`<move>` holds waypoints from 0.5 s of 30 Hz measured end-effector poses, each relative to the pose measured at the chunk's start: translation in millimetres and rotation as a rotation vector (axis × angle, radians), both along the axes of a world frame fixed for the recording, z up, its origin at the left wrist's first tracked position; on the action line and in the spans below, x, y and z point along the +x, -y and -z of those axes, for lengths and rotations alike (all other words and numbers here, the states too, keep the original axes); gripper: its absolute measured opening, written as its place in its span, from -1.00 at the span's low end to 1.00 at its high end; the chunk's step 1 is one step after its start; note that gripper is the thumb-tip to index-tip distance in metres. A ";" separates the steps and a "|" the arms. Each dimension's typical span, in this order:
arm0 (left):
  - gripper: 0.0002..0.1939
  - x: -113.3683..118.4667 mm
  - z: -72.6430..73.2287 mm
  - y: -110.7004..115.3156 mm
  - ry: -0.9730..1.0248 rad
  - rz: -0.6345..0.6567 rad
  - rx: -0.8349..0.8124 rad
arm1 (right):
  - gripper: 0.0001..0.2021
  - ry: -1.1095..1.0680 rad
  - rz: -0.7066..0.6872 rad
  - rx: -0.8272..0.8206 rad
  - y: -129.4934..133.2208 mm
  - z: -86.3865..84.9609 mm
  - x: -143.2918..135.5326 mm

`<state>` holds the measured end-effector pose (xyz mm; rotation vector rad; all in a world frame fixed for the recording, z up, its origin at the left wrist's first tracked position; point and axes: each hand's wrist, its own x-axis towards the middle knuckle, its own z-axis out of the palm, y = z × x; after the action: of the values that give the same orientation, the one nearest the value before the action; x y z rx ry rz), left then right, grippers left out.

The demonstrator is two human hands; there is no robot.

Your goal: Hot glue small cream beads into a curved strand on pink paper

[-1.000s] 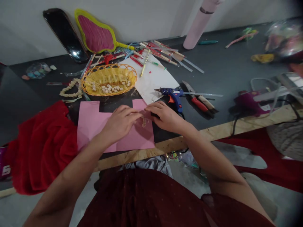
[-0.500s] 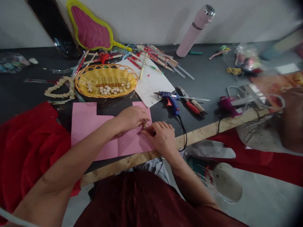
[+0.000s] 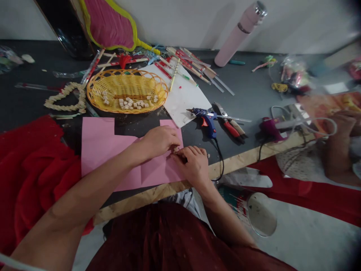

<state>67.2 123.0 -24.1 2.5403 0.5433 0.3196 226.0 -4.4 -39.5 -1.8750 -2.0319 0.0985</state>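
Over the right part of a cut pink paper sheet (image 3: 98,146), my left hand (image 3: 161,142) curls its fingers down onto a small, rough tan piece (image 3: 176,149). From the other side my right hand (image 3: 194,162) pinches at the same piece, its thumb pointing left and its fingers bent. The piece is mostly covered by my fingertips, so its exact kind is unclear. Beyond the paper sits a yellow woven basket (image 3: 126,88) with several small pale cubes (image 3: 131,104) in it. A heart-shaped string of pale pieces (image 3: 64,98) lies left of the basket.
A blue glue gun (image 3: 207,122) and red-handled pliers (image 3: 231,126) lie right of the paper. Behind are sticks (image 3: 194,67), a white sheet (image 3: 186,101) and a pink bottle (image 3: 237,35). Red cloth (image 3: 36,177) covers the left. Another person's hand (image 3: 342,122) works at far right.
The view has shifted slightly. My left fingers have come down a little and closer to my right hand, covering more of the tan piece. The other person's hands show more clearly.
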 end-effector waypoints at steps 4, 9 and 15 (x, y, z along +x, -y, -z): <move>-0.78 -0.7 0.3 1.0 0.002 -0.006 0.005 | -0.80 -0.037 0.010 -0.022 -0.7 -0.5 -0.1; -0.77 -0.7 2.7 1.5 0.011 -0.006 0.000 | -0.80 -0.068 0.023 -0.020 -1.7 -0.9 0.0; -0.78 -0.1 1.6 1.4 -0.009 -0.007 -0.014 | -0.78 -0.082 0.011 -0.056 -1.7 -1.5 2.1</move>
<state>67.1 121.5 -25.7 2.5285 0.5558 0.3061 228.1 -2.7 -38.1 -1.8835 -1.9826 0.2280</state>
